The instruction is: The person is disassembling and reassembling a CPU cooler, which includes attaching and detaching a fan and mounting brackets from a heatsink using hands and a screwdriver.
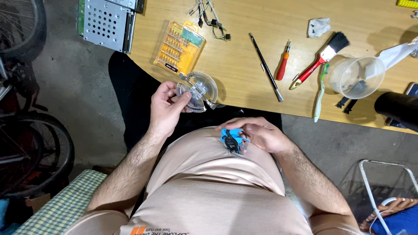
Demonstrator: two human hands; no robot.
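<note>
Fingers (pixel 180 101) of left hand (pixel 165 111) pinch one round finned heatsink (pixel 198 91) beside table (pixel 244 69) edge; right hand (pixel 261 134) closes on one blue fan (pixel 232 140), mostly hidden. One brush (pixel 320 58), one screwdriver (pixel 283 61).

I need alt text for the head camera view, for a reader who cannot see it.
Seen from above, a seated person's left hand holds a round finned metal heatsink while the right hand holds a small blue fan against their shirt. On the wooden table lie a yellow screwdriver-bit case, a red screwdriver and a paintbrush.
</note>
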